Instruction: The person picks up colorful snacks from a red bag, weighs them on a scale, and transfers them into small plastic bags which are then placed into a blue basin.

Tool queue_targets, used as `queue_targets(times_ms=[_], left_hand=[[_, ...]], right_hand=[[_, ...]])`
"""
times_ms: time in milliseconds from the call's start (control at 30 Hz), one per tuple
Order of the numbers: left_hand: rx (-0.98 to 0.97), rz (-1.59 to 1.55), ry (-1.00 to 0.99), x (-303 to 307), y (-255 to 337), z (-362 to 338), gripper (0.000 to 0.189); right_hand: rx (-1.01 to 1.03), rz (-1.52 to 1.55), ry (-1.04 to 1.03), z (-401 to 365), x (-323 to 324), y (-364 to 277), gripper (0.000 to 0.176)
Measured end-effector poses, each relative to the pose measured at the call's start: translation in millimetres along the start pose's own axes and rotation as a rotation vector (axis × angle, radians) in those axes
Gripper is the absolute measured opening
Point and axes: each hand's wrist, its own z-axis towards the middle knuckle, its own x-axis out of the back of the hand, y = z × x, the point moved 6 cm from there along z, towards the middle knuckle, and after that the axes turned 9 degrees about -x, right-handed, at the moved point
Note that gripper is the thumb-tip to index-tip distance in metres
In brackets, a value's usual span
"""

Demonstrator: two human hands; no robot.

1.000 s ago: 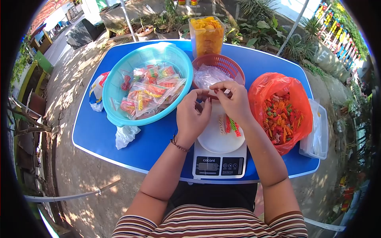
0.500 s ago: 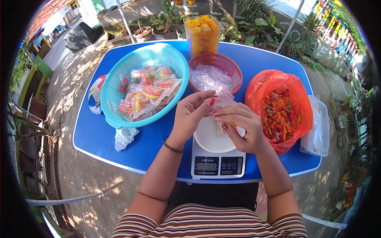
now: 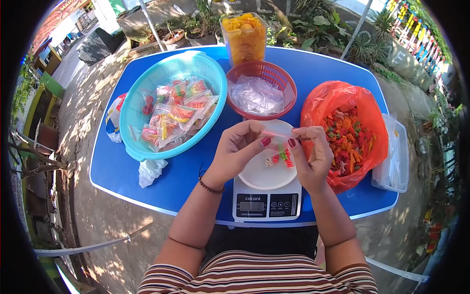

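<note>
Between my two hands hangs a small clear zip bag [image 3: 279, 138], its top edge stretched sideways. My left hand [image 3: 239, 152] pinches one top corner between thumb and fingers. The opposite corner is pinched by my right hand [image 3: 313, 153]. Red, green and whitish twisted snack pieces [image 3: 285, 156] show low in the bag. Behind and below it is a white round plate [image 3: 254, 177] on a kitchen scale [image 3: 267, 206] with a small display and buttons.
A turquoise basket [image 3: 142, 110] at left holds filled bags. Clear bags [image 3: 257, 95] lie in a red basket [image 3: 262, 117]. An orange plastic bag [image 3: 313, 105] of colourful snacks stands at right, beside a clear plastic box [image 3: 402, 147]. Behind is a tub of yellow chips [image 3: 243, 41].
My hands have moved apart along the bag's top, my right hand shifting right, and the bag's edge is now stretched flat. The snack pieces inside show more clearly. The whole view shifted slightly.
</note>
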Motion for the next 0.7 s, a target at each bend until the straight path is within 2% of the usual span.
queue_targets(times_ms=[33, 133, 233, 433, 633, 700], left_hand=[[-0.023, -0.014, -0.004, -4, 1, 0, 0.019], [-0.032, 0.223, -0.024, -8, 0, 2, 0.019], [0.039, 0.219, 0.034, -1, -7, -1, 0.019], [-0.037, 0.29, 0.126, 9, 1, -1, 0.019], [-0.067, 0.562, 0.037, 2, 6, -3, 0.016], [-0.097, 0.548, 0.092, -2, 4, -1, 0.017]], right_hand=[[0.011, -0.014, -0.019, -1, 1, 1, 0.027], [0.048, -0.017, -0.092, -1, -4, -1, 0.028], [-0.002, 0.053, -0.046, -2, -6, -3, 0.027], [0.026, -0.091, -0.053, 4, 3, 0, 0.029], [0.26, -0.167, -0.01, 1, 0, -23, 0.03], [0.314, -0.228, -0.006, -4, -3, -27, 0.031]])
